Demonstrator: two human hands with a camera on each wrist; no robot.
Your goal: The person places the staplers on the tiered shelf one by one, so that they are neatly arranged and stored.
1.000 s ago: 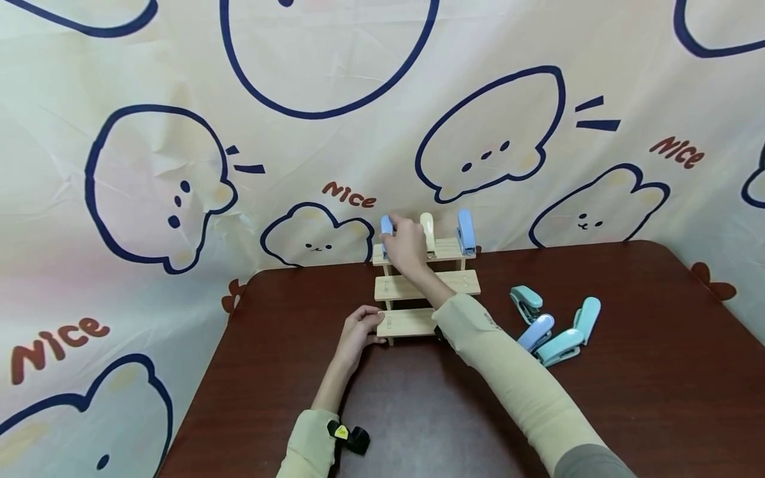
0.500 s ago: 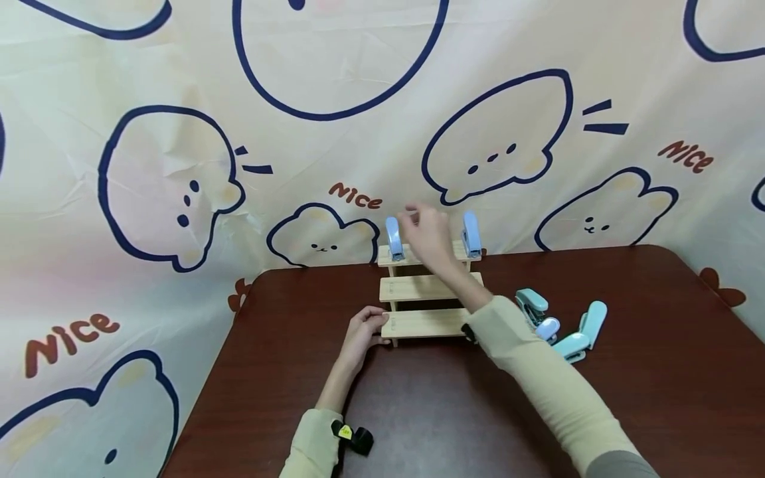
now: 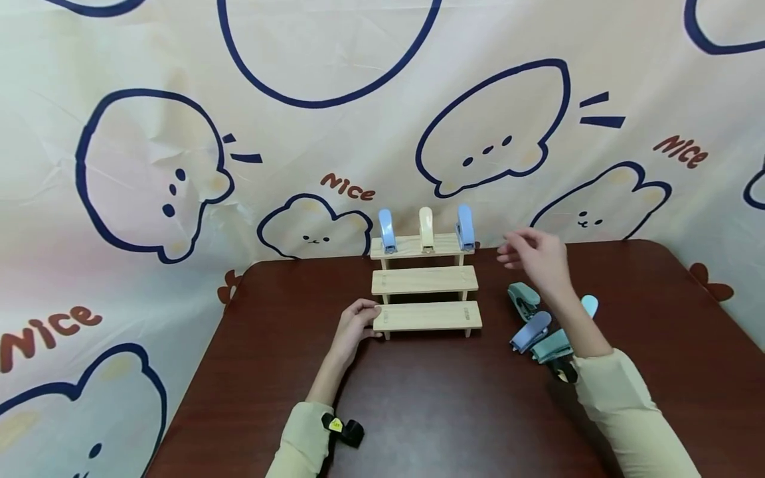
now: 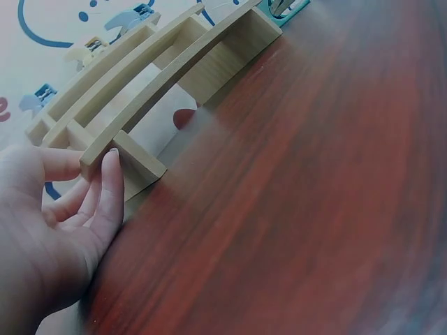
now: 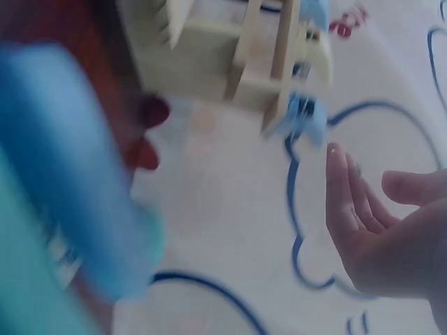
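A three-tier wooden display rack (image 3: 425, 281) stands at the back of the table. My left hand (image 3: 352, 328) holds the left end of its lowest step; in the left wrist view, fingers (image 4: 110, 185) grip the board's end from above and below. Along the top step stand a blue stapler (image 3: 387, 231), a cream stapler (image 3: 426, 230) and another blue stapler (image 3: 465, 228). My right hand (image 3: 540, 262) hovers to the right of the rack, its fingers loosely bent around nothing. Below it lie a green stapler (image 3: 523, 300), a periwinkle stapler (image 3: 530, 332) and a teal stapler (image 3: 551, 346).
Another light teal stapler (image 3: 589, 305) shows partly behind my right forearm. The brown table (image 3: 430, 398) ends at a patterned cloth backdrop (image 3: 335, 146) just behind the rack. The middle step (image 3: 424, 281) and lowest step (image 3: 427, 317) bear no staplers.
My right hand has left the top step, passing the cream stapler, and moved right to above the loose staplers. The left hand keeps its hold on the rack.
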